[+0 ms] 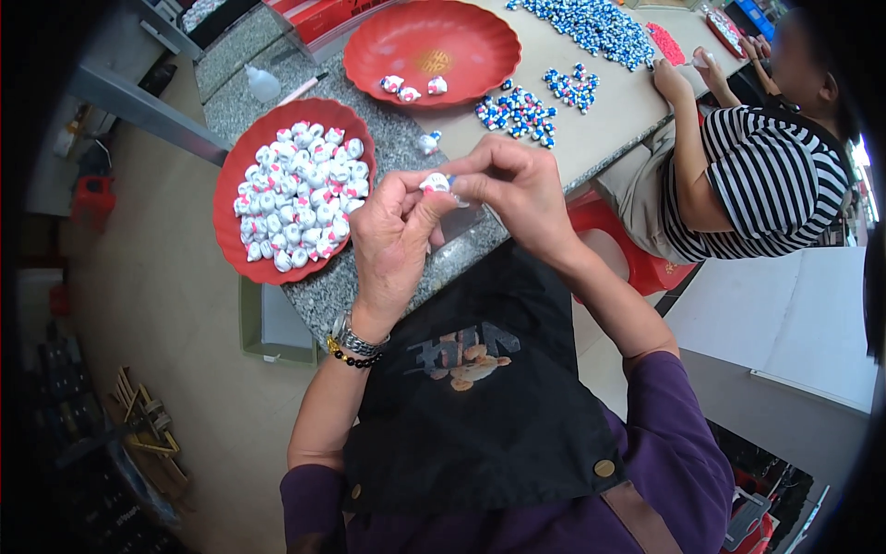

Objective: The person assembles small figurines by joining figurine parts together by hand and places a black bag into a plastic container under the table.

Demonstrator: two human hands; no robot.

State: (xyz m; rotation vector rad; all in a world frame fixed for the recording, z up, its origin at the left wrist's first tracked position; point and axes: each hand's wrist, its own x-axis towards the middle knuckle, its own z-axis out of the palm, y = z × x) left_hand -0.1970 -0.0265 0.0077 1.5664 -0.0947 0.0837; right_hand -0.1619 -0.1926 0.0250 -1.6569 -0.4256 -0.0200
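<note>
My left hand (395, 231) pinches a small white figurine (436, 183) with pink on it between thumb and fingers, above the counter's near edge. My right hand (519, 185) meets it from the right, thumb and forefinger pressed together at the figurine's side. A speck of blue shows by those fingertips, too small to name. Just beyond my hands lies one white figurine with blue on it (429, 141). Left of my left hand, a red scalloped tray (226, 198) holds a heap of white-and-pink figurines (300, 189).
Farther back, another red tray (498, 55) carries several figurines. Small blue-and-white pieces (517, 115) lie in piles on the tabletop. A squeeze bottle (263, 85) and a pen-like stick (300, 90) rest at the back left. At right sits a co-worker in a striped shirt (766, 185).
</note>
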